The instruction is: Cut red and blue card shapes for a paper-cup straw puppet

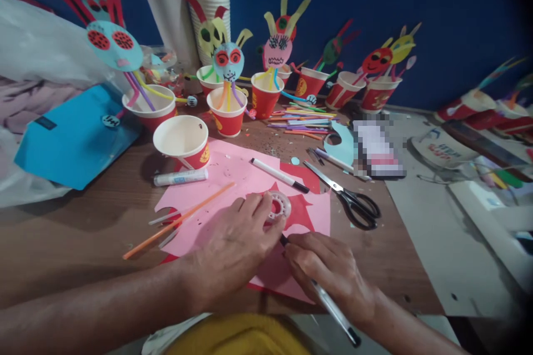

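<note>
My left hand (237, 238) lies over the pink paper (303, 280), its fingers and thumb closed round a pale, see-through ring (284, 205) that looks like a roll of tape. Beneath the ring, a cut piece of red paper (302, 213) shows a jagged edge. In my right hand (328, 266) is a pen (335, 310), its black grip end pointing at the paper near my left thumb. The pen's tip is partly hidden by my hands. Beyond the ring, a black-and-white marker (280, 175) rests on the paper.
Black-handled scissors (345, 197) lie on the right, near a blurred phone (378, 147). An empty paper cup (181, 141), a white marker (181, 177) and an orange straw (179, 221) are at left. Several cups with paper-faced figures (229, 62) stand behind, beside loose colored straws (303, 122).
</note>
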Demonstrator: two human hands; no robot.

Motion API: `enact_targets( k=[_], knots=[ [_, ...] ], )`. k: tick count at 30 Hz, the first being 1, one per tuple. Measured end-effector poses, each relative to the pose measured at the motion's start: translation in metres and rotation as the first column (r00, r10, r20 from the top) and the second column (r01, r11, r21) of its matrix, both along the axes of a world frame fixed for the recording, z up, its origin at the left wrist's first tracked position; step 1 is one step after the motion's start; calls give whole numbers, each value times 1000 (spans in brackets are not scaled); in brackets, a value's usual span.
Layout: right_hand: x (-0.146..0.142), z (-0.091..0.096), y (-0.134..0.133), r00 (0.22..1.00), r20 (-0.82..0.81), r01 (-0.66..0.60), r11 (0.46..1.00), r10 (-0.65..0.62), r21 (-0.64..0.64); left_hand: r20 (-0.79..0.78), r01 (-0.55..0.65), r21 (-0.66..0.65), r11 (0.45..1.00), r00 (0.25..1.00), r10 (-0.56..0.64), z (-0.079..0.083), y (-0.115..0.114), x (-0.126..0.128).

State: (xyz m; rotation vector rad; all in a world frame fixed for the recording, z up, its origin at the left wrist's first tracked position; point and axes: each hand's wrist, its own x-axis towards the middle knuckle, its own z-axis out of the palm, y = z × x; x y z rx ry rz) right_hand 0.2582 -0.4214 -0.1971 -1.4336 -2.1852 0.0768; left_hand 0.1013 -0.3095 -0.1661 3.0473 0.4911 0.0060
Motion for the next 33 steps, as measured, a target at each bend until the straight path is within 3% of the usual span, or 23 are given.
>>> enact_targets(
  k=[12, 25, 30, 33],
  knots=[
    [-12, 11, 14, 995, 78, -57, 998, 58, -21, 41, 1, -80, 997, 999, 3, -1, 4, -1],
    [-3, 8, 3, 998, 54, -18, 997, 23, -81, 59, 11, -20, 1000, 998, -10, -6, 1, -3],
    [3, 24, -5, 1000, -10, 13, 1000, -13, 26, 72, 29, 35, 999, 997, -32, -8, -2, -7],
    [12, 37, -10, 996, -8, 94, 993, -93, 68, 86, 32, 40, 999, 996, -35, -12, -4, -10]
  ],
)
